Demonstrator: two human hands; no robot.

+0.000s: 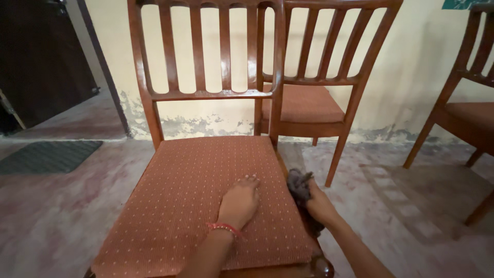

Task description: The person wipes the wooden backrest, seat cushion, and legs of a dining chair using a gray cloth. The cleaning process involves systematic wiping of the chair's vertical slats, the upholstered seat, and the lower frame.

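A wooden chair [206,92] with a slatted back stands in front of me, its seat covered by an orange dotted cushion [180,195]. My left hand [239,202], with a red bracelet at the wrist, rests palm down on the cushion near its right side, fingers curled. My right hand [319,203] is at the right edge of the seat, closed around a dark grey cloth [299,184] that is pressed against the chair's side rail.
A second chair [329,87] of the same kind stands behind by the pale peeling wall. A third chair [463,113] is at the right edge. A dark doormat [46,156] lies on the stained floor at left, near a dark doorway [41,56].
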